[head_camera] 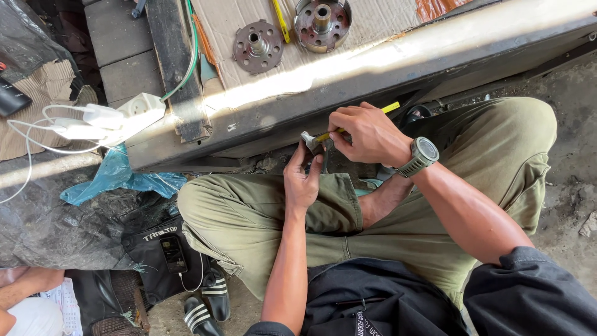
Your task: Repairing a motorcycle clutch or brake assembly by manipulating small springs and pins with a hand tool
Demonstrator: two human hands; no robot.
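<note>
Left hand (pixel 301 180) pinches a small metal part (pixel 309 141) just below the dark counter (pixel 348 93) edge, fingers clamped on it. Right hand (pixel 367 132) grips a yellow screwdriver (pixel 348 127), tip on the part. Part looks rigid, light, slippery; best held by its sides.

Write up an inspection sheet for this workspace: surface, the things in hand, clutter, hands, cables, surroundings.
Surface: cardboard sheet laid on a dark bench, partly sunlit.
Things in hand: small metal part and yellow-handled tool, its tip at the part.
Clutter: two round metal hubs on the cardboard; blue plastic bag below the bench.
Hands: left hand holds the metal part; right hand grips the tool.
Cables: white power strip with a white plug and leads; green cable; phone with a lead.
Surroundings: another person's arm at lower left; striped sandals on bare ground.
</note>
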